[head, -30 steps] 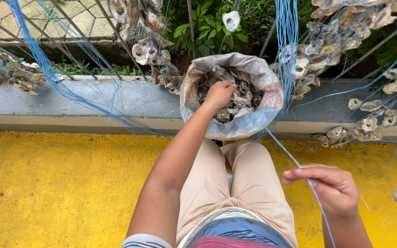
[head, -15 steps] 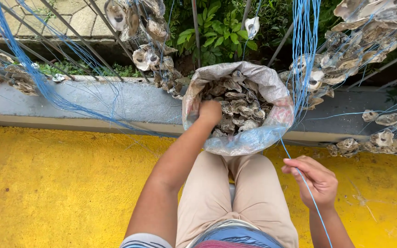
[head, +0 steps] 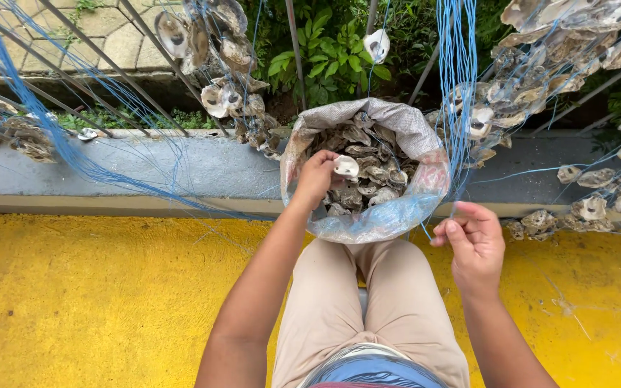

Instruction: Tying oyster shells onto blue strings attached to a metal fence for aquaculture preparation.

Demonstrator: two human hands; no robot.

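My left hand reaches into a woven sack full of grey oyster shells and grips a pale shell with its white inside showing. The sack rests against my knees at a low concrete ledge. My right hand is raised just right of the sack, fingers pinched on a thin blue string that runs up to a hanging bundle of blue strings. Beige trousers cover my legs below.
Strands of strung oyster shells hang from a metal railing at left, centre and right. Blue lines slant across the left. A grey ledge borders the yellow painted floor. Green plants grow behind the railing.
My left hand dug into the sack and now lifts out a pale shell. My right hand rose from lap level to beside the sack, still pinching the blue string.
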